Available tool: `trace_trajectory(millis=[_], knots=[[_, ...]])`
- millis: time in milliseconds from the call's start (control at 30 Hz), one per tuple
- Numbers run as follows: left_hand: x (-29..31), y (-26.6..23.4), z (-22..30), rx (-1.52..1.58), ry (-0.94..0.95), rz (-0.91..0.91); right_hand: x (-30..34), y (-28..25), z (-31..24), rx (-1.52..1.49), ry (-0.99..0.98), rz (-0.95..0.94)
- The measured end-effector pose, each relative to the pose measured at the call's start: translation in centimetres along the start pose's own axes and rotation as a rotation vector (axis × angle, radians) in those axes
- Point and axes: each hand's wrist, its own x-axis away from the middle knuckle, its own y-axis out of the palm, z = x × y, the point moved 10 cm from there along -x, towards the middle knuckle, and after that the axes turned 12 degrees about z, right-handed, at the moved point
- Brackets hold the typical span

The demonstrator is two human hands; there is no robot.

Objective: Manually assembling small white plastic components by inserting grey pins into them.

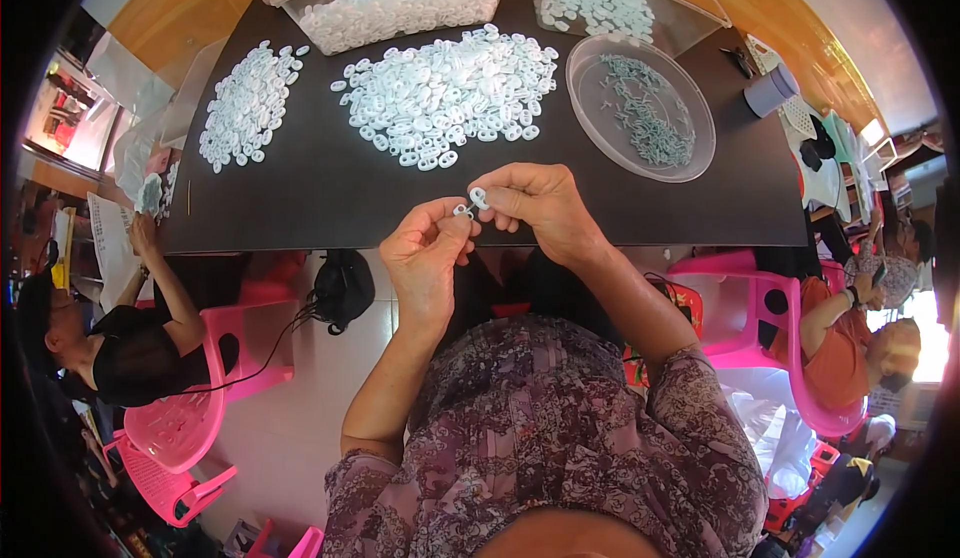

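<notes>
My left hand (430, 238) pinches a small white two-holed plastic piece (462, 211) between thumb and fingertips, just past the table's near edge. Facing it, my right hand (535, 208) grips another white two-holed piece (479, 198). The two pieces are close together, and a thin dark bit shows between them; whether they are joined I cannot tell. Beyond my hands a large heap of the same white pieces (440, 93) lies on the dark table. To the right, a round clear tray (590, 123) holds many small grey-green pins (650, 108).
A smaller heap of white pieces (248, 108) lies at left. Clear bins of white pieces (400, 8) (597, 3) stand at the back. A grey-white cup (770, 91) is at the right edge. People sit on pink chairs (215, 358) at both sides.
</notes>
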Motion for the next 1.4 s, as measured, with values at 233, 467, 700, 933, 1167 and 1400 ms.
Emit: trace_trajectory(millis=[233, 467, 700, 933, 1167, 1400], knots=[[0.0, -0.1, -0.1, -0.03, 0.001, 0.006, -0.1, 0.2, 0.1, 0.053, -0.032, 0.01], [0.1, -0.2, -0.3, -0.024, 0.033, 0.003, 0.1, 0.4, -0.3, 0.098, -0.117, 0.06], [0.2, -0.4, -0.3, -0.044, 0.082, 0.027, 0.8, 0.4, -1.3, 0.23, -0.264, 0.138], [0.1, -0.1, -0.2, -0.054, 0.091, 0.01, 1.2, 1.0, -1.5, 0.296, -0.345, 0.111], [0.2, 0.3, -0.3, 0.011, 0.128, -0.049, 1.6, 1.5, -2.1, 0.319, -0.374, 0.064], [0.2, 0.1, -0.4, 0.015, 0.132, -0.056, 1.8, 1.5, -2.4, 0.477, -0.451, 0.104]])
